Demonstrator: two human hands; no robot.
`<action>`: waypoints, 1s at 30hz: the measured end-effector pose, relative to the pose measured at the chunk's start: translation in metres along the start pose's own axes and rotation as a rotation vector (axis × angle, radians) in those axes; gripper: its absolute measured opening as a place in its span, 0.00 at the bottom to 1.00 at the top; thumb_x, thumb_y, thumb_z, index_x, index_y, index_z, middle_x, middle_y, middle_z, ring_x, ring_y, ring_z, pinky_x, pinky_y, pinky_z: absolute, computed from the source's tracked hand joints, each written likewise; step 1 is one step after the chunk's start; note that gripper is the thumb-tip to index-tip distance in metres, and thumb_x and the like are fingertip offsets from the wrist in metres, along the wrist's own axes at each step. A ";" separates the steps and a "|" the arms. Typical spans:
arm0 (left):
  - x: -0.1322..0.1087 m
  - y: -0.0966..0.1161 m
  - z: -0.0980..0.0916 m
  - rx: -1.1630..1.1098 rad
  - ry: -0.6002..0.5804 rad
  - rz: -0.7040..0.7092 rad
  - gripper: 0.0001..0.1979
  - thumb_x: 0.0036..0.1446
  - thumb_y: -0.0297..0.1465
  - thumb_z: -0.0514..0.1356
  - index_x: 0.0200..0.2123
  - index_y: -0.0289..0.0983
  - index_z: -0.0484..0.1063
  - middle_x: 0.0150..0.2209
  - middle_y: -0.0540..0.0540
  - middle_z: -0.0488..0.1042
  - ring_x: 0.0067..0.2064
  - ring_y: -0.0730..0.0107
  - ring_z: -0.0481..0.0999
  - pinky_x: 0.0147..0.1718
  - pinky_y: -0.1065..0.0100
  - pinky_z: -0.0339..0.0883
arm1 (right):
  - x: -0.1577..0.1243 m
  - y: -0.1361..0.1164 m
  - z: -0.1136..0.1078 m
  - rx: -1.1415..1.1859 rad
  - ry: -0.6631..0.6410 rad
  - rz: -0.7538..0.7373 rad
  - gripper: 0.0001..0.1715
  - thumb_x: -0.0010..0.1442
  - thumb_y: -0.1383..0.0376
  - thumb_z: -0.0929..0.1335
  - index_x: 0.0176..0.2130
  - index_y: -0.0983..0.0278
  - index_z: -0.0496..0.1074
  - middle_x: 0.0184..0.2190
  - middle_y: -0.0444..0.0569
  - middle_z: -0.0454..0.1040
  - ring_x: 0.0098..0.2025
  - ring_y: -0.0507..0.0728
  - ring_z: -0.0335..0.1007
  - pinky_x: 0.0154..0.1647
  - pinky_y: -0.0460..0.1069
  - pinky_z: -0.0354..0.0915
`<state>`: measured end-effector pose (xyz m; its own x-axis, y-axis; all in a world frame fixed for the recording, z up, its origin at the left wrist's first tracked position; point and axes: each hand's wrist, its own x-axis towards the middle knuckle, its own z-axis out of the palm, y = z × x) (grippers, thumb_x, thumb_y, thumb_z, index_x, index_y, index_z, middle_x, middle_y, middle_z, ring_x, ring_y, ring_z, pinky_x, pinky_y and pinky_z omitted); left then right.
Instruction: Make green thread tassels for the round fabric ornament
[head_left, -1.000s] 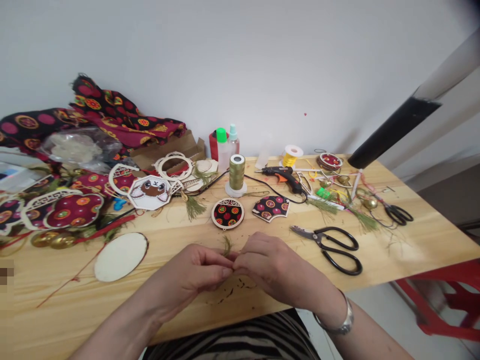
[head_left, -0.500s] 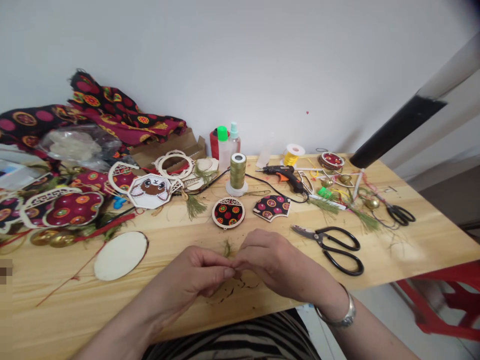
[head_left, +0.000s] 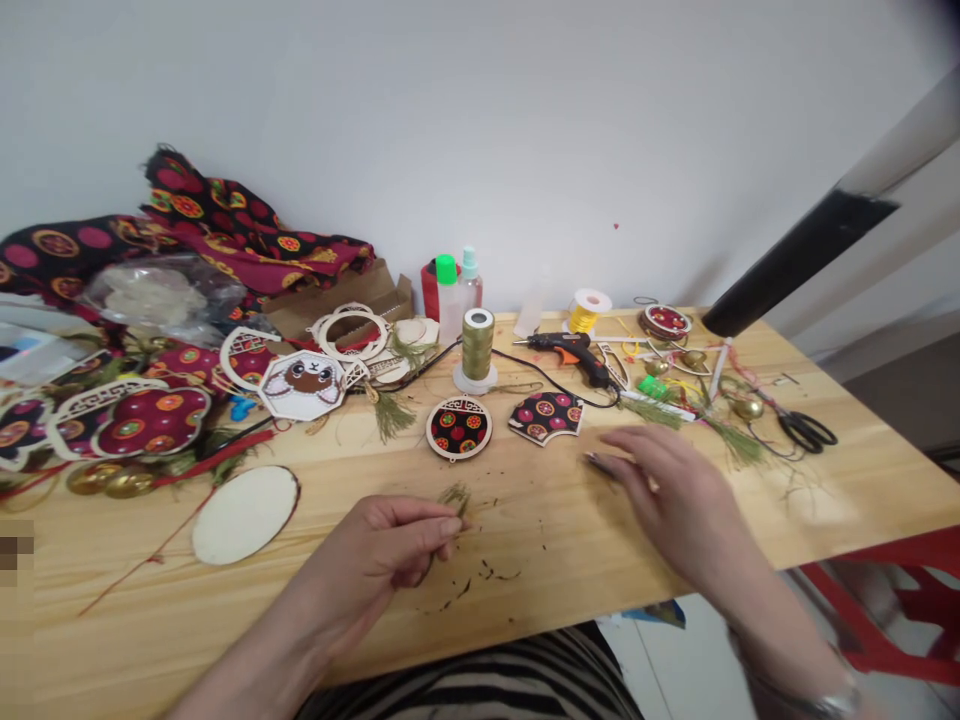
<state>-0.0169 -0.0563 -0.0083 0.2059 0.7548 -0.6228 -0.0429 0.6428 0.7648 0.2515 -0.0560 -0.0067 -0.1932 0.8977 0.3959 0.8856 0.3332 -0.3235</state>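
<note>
My left hand is closed in a pinch on a small green tassel, held just above the wooden table in front of me. My right hand has its fingers stretched out, slightly blurred, low over the spot right of centre where the large black scissors lay. The hand covers those scissors. Short dark thread scraps lie on the wood between my hands.
Behind my hands lie a round fabric ornament and a fan-shaped one. Further back stand a green thread spool, a glue gun and bottles. Small scissors lie far right, a white oval left.
My right hand has let go of the tassel and swung right, over the large scissors. My left hand stays put, still pinching the tassel.
</note>
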 end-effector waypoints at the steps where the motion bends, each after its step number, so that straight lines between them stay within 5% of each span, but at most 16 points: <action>1: 0.000 0.000 -0.001 -0.015 0.012 0.003 0.08 0.38 0.33 0.69 0.20 0.33 0.79 0.16 0.50 0.68 0.17 0.81 0.54 0.17 0.73 0.43 | -0.009 0.014 -0.004 -0.126 -0.058 0.059 0.11 0.60 0.65 0.62 0.38 0.67 0.72 0.37 0.56 0.75 0.40 0.62 0.70 0.41 0.57 0.67; 4: 0.000 0.002 -0.002 -0.058 0.029 0.012 0.08 0.38 0.33 0.70 0.19 0.33 0.78 0.17 0.50 0.68 0.18 0.81 0.56 0.17 0.73 0.44 | -0.035 0.049 -0.011 -0.303 -0.223 0.172 0.14 0.57 0.65 0.62 0.39 0.68 0.73 0.37 0.58 0.75 0.39 0.65 0.71 0.40 0.59 0.68; 7: -0.001 0.003 -0.001 -0.079 0.046 0.032 0.08 0.39 0.32 0.69 0.19 0.33 0.78 0.17 0.51 0.67 0.18 0.81 0.56 0.17 0.75 0.46 | -0.053 0.066 -0.010 -0.346 -0.236 0.209 0.19 0.57 0.67 0.59 0.44 0.70 0.71 0.40 0.59 0.75 0.42 0.64 0.71 0.42 0.57 0.69; 16: 0.000 -0.003 -0.007 -0.150 0.136 0.061 0.07 0.38 0.31 0.70 0.24 0.35 0.80 0.17 0.51 0.71 0.17 0.81 0.59 0.16 0.75 0.49 | -0.047 0.064 -0.014 -0.266 -0.310 0.171 0.20 0.51 0.70 0.61 0.44 0.66 0.70 0.40 0.56 0.72 0.43 0.62 0.70 0.42 0.55 0.68; 21: 0.000 -0.001 -0.007 -0.193 0.150 0.102 0.06 0.40 0.31 0.70 0.25 0.36 0.80 0.17 0.51 0.72 0.17 0.81 0.60 0.17 0.75 0.50 | -0.038 0.038 -0.025 -0.081 -0.372 0.246 0.15 0.49 0.70 0.62 0.40 0.63 0.67 0.37 0.51 0.70 0.34 0.58 0.70 0.36 0.53 0.67; 26: 0.001 0.001 -0.004 -0.195 0.160 0.113 0.06 0.40 0.31 0.70 0.25 0.35 0.80 0.18 0.51 0.73 0.18 0.81 0.62 0.16 0.75 0.51 | -0.029 -0.013 -0.022 0.514 -0.575 0.312 0.08 0.53 0.68 0.65 0.36 0.61 0.65 0.31 0.45 0.69 0.33 0.54 0.67 0.33 0.47 0.65; 30: 0.000 0.003 -0.003 -0.187 0.164 0.100 0.06 0.40 0.31 0.70 0.24 0.35 0.80 0.18 0.50 0.72 0.18 0.80 0.63 0.16 0.75 0.52 | -0.021 -0.035 -0.016 0.818 -0.621 0.216 0.19 0.50 0.61 0.69 0.43 0.61 0.67 0.34 0.47 0.69 0.34 0.54 0.65 0.34 0.48 0.65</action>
<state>-0.0204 -0.0542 -0.0069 0.0308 0.8169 -0.5760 -0.2377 0.5657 0.7896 0.2312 -0.0914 0.0104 -0.4524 0.8744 -0.1751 0.4160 0.0332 -0.9088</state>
